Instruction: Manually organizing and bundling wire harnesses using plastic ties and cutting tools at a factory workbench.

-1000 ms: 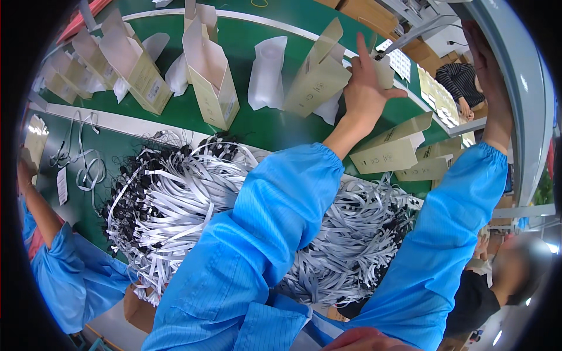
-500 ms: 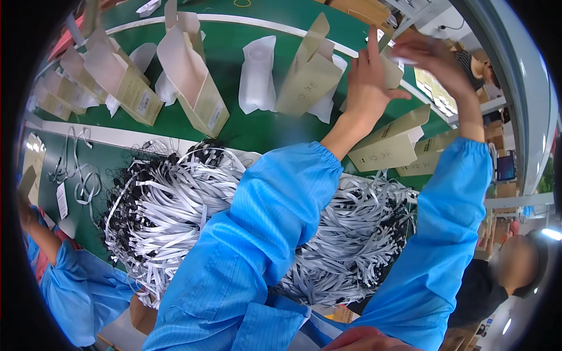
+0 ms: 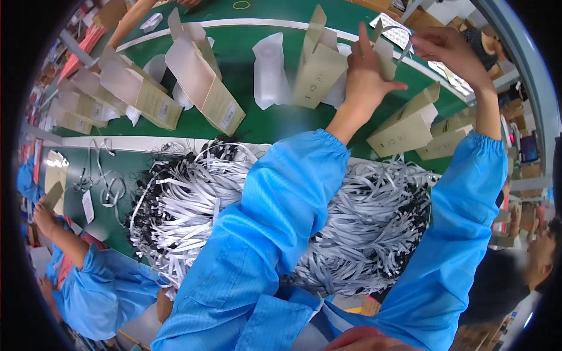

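My left hand [image 3: 369,75] rests against an upright cream carton [image 3: 383,57] with open flaps, its index finger stretched up along the side and its thumb pointing right. Its fingers are apart, and part of the carton is hidden behind it. To the right, my right hand [image 3: 449,51] is raised beside the carton's top. Its fingertips pinch a thin grey strap [image 3: 405,51], which hangs in a loop near the carton's flap. Below my forearms lie two big heaps of grey-white straps [image 3: 196,202] with black ends.
More open cream cartons [image 3: 205,88] stand along the green table [image 3: 257,126]. A white wrapped packet [image 3: 270,73] lies among them. Loose straps [image 3: 108,181] and a white tag [image 3: 88,206] are at left. Another person's blue sleeve [image 3: 99,292] is at lower left.
My right hand has drawn slightly up and away from the carton, and the grey strap now shows at its fingertips. My left hand stays at the carton. The whole view has shifted a little.
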